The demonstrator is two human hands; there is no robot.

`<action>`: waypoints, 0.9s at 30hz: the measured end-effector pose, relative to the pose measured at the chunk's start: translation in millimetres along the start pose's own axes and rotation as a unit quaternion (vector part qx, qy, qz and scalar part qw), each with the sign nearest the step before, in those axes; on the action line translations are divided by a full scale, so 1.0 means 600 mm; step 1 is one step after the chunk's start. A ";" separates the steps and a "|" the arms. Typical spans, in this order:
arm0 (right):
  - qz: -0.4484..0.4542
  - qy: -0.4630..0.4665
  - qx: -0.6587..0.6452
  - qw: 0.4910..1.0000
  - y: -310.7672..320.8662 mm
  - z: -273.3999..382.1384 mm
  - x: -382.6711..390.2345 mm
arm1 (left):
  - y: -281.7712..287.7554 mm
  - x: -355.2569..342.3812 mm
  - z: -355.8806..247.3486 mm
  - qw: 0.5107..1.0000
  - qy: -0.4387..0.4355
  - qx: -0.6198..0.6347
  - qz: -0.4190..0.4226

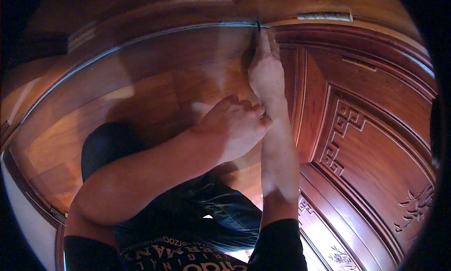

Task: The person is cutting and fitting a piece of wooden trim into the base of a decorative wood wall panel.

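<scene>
My right hand (267, 66) reaches up to a thin bluish line (237, 25) along the wooden edge. Its fingers are extended and pressed together, with a small dark sliver (258, 27) at their tips, too small to name. Below it, my left hand (237, 127) crosses beside my right wrist with curled fingers; whatever it might hold is hidden. A metal hinge (324, 16) sits just right of my right fingertips, on the upper wooden member.
A brown wooden surface (61, 149) extends around my dark-clad knee (105, 144). A red-brown panelled wooden piece (371, 130) with carved motifs fills the right side. A pale wall or surface (28, 210) shows at lower left, beyond a dark wooden edge.
</scene>
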State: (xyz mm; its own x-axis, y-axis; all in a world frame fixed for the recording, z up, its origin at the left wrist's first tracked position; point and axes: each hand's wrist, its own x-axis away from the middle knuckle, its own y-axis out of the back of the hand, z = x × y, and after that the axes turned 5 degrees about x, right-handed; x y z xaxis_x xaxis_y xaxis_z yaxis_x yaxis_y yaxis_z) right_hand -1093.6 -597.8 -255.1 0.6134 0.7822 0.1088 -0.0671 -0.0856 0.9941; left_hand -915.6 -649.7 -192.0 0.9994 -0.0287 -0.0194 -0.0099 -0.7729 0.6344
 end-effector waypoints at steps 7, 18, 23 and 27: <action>0.078 -0.056 -0.009 0.995 0.014 0.036 -0.001 | -0.017 0.011 0.012 1.000 0.010 -0.004 0.007; 0.113 -0.041 0.059 0.991 0.038 0.035 -0.025 | -0.001 0.017 -0.006 0.994 0.037 -0.035 0.101; 0.183 -0.062 0.004 0.981 0.020 0.048 -0.033 | 0.005 0.027 0.018 0.988 0.078 -0.037 0.129; 0.175 -0.070 0.046 0.981 0.072 0.024 -0.038 | 0.007 0.006 0.011 0.997 0.050 -0.024 0.046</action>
State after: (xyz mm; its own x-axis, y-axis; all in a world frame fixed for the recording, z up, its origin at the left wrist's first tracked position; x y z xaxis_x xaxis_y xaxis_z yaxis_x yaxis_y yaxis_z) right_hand -1099.0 -628.3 -214.8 0.6681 0.6027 0.4362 -0.2265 -0.3937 0.8909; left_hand -912.5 -657.1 -194.6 0.9927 -0.0331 0.1161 -0.1025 -0.7391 0.6658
